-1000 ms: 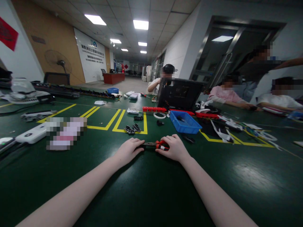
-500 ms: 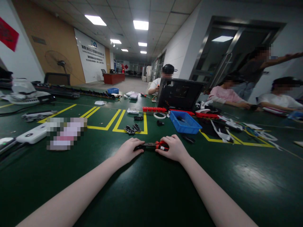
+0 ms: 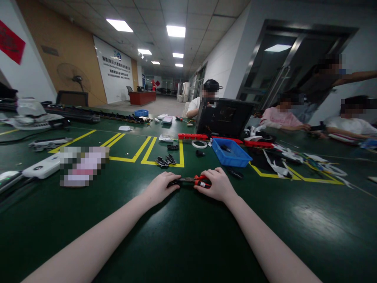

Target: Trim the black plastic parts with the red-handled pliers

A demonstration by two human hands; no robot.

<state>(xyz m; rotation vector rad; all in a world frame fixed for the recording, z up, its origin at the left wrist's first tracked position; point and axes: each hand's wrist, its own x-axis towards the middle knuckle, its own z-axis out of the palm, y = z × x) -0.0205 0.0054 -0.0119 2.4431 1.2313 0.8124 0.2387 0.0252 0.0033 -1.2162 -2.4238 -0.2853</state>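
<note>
My right hand (image 3: 217, 184) is closed around the red handles of a pair of pliers (image 3: 198, 180), whose narrow jaws point left. At the tip of the jaws, my left hand (image 3: 163, 186) pinches a small black part (image 3: 174, 182), mostly covered by the fingers. The jaws reach that part and seem to touch it. Just beyond my hands, small black plastic pieces (image 3: 165, 160) lie on the green table (image 3: 188, 239). Another black piece (image 3: 172, 147) and a dark rounded piece (image 3: 200, 153) sit a little farther off.
A blue bin (image 3: 231, 153) with a dark item inside stands right of centre. Behind it are red strips (image 3: 193, 136) and a large black panel (image 3: 225, 116). A white power strip (image 3: 41, 168) lies at left, a white ring (image 3: 199, 144) ahead. Several people sit or stand across the table.
My hands and the pliers hold nearly the same position. The whole view shifts very slightly. At the right, the standing person's outstretched arm is a little lower.
</note>
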